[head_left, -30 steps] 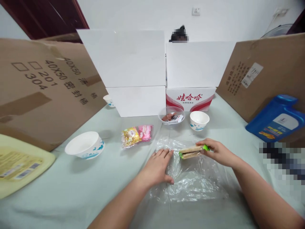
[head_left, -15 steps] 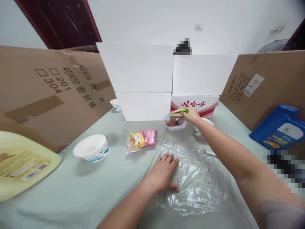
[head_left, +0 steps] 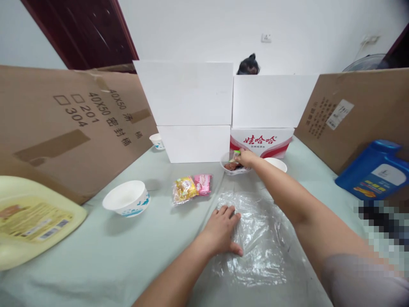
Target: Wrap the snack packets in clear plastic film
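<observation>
My left hand point(head_left: 222, 232) lies flat with its fingers spread on a clear plastic sheet or bag point(head_left: 258, 247). My right hand point(head_left: 247, 158) reaches far forward to a clear plastic bowl point(head_left: 228, 169). Pinched in its fingers is a small beige packet with green edges point(head_left: 235, 155), low in the bowl's opening. Below it in the bowl lie reddish-brown wrapped items point(head_left: 232, 166). To the left of the bowl, a yellow snack packet point(head_left: 185, 189) and a pink packet point(head_left: 202, 184) lie side by side on the cloth.
A white paper bowl point(head_left: 126, 198) stands at left; others sit behind my right wrist point(head_left: 276, 163) and at the back left point(head_left: 157, 140). White boxes point(head_left: 198, 143) and brown cartons point(head_left: 64, 149) wall the table. A yellow jug point(head_left: 35, 226) and blue bottle point(head_left: 377, 170) flank it. A person's head shows behind.
My right hand has moved slightly left and down, bringing the green-edged packet from above the clear bowl into its opening. My left hand stays on the plastic. The view has shifted slightly.
</observation>
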`<state>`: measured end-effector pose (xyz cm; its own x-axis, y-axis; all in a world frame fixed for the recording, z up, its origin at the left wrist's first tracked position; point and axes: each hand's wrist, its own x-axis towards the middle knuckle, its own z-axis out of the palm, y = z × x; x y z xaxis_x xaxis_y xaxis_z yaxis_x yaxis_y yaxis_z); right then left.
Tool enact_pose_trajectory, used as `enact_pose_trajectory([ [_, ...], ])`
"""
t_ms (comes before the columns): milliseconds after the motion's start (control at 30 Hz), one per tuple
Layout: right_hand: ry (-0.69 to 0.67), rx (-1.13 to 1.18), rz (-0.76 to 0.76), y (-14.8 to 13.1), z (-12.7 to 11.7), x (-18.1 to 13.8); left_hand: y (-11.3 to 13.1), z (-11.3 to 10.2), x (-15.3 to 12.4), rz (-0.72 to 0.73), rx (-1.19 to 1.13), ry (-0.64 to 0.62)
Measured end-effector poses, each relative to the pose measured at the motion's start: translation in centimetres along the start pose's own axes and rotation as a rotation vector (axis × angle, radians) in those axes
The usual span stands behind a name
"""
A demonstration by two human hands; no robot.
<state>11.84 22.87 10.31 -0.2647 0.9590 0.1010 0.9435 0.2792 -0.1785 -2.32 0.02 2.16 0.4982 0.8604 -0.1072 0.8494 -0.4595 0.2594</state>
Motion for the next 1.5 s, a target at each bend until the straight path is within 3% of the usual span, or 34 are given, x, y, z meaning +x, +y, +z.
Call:
enact_pose_trajectory([
  [133, 0.172, 0.049, -0.104, 1.7, 0.8, -6.0, -0.3, -0.1, -0.3, 0.010, -0.006, 0.033],
  [200, 0.306, 0.156, -0.373, 2.4, 2.4, -10.4, -0.3, -0.3, -0.4, 0.026, -0.020, 0.084],
  [233, 0.297, 0.186, -0.504, 2.7, 3.6, -12.8, -0.3, -0.5, -0.3, 0.034, -0.032, 0.116],
  [300, 0.179, 0.176, -0.630, 2.7, 6.1, -17.6, -0.3, -0.8, 0.0, 0.040, -0.057, 0.181],
  [400, 0.090, 0.119, -0.607, 2.1, 8.9, -23.2, -0.2, -0.5, 0.6, -0.001, -0.049, 0.251],
  [467, 0.052, 0.137, -0.554, 1.6, 9.3, -25.2, -0.2, 0.0, 0.9, -0.035, -0.001, 0.238],
  [567, -0.005, 0.140, -0.453, 1.7, 8.5, -25.9, -0.3, 0.8, 1.1, -0.065, 0.041, 0.172],
  [733, -0.049, 0.029, -0.140, 4.3, 6.7, -24.8, -0.5, 0.6, 1.0, -0.107, 0.023, 0.130],
  [933, 0.031, -0.029, 0.007, 8.4, 5.8, -24.0, -0.7, -0.1, 0.7, -0.113, 0.008, 0.115],
  [1133, 0.064, -0.184, 0.261, 11.6, 4.9, -23.7, -0.7, -0.5, 0.6, -0.117, -0.027, 0.099],
  [1200, 0.158, -0.186, 0.204, 11.4, 4.8, -23.7, -0.6, -0.5, 0.7, -0.101, -0.022, 0.126],
  [1267, 0.212, -0.099, -0.005, 10.6, 5.2, -23.8, -0.4, -0.4, 0.8, -0.052, -0.023, 0.132],
  [1367, 0.120, -0.007, -0.298, 9.3, 6.5, -23.9, -0.4, -0.3, 0.7, -0.004, -0.033, 0.045],
  [1433, 0.043, -0.037, -0.324, 9.0, 7.4, -23.9, -0.6, -0.5, 0.6, -0.040, -0.022, 0.008],
  [1500, 0.003, -0.078, -0.249, 9.2, 8.0, -23.9, -1.1, -0.8, 0.4, -0.095, -0.002, 0.035],
])
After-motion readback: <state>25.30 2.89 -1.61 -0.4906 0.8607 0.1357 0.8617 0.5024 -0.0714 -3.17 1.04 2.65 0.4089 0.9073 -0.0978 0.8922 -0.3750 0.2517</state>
